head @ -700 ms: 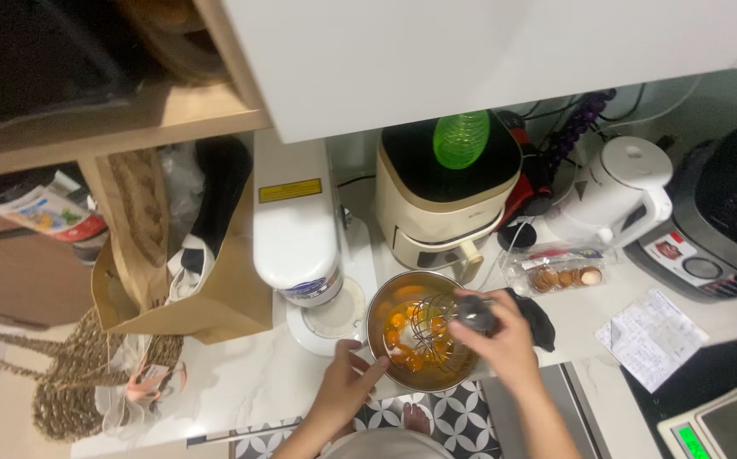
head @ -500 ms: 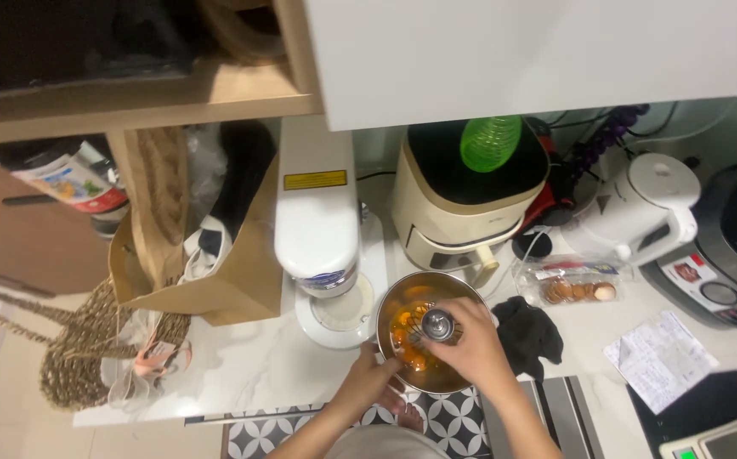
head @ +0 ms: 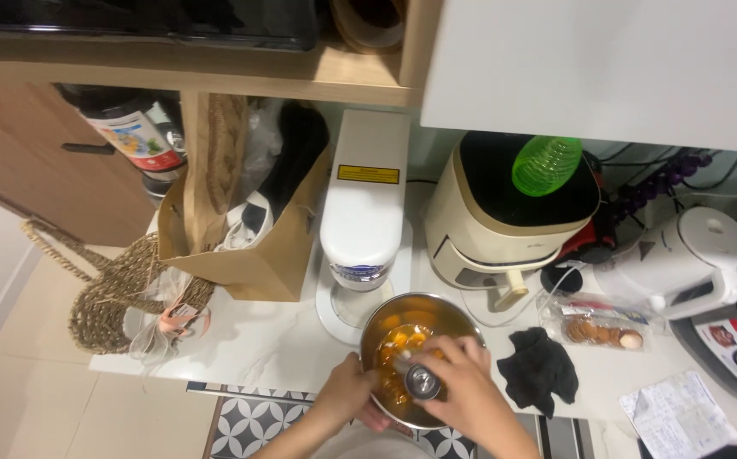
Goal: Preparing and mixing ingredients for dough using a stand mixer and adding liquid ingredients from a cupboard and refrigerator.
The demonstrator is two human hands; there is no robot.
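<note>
A round metal mixing bowl [head: 385,316] with orange egg yolks in it sits at the front edge of the white counter, below the white stand mixer [head: 365,212]. My left hand [head: 345,398] grips the bowl's near-left rim. Over the bowl, my right hand [head: 464,389] is closed around the metal handle of a whisk [head: 422,382], whose head dips into the yolks.
A brown paper bag [head: 254,251] and a woven basket [head: 118,285] stand at the left. Behind the bowl is a cream air fryer [head: 504,217] with a green bottle on top. A black cloth [head: 540,370], a bag of biscuits [head: 596,330], a white kettle [head: 683,259] and a paper slip [head: 679,416] lie to the right.
The view has swung left and down. My right hand has shifted over the bowl with the whisk; my left hand stays on the rim.
</note>
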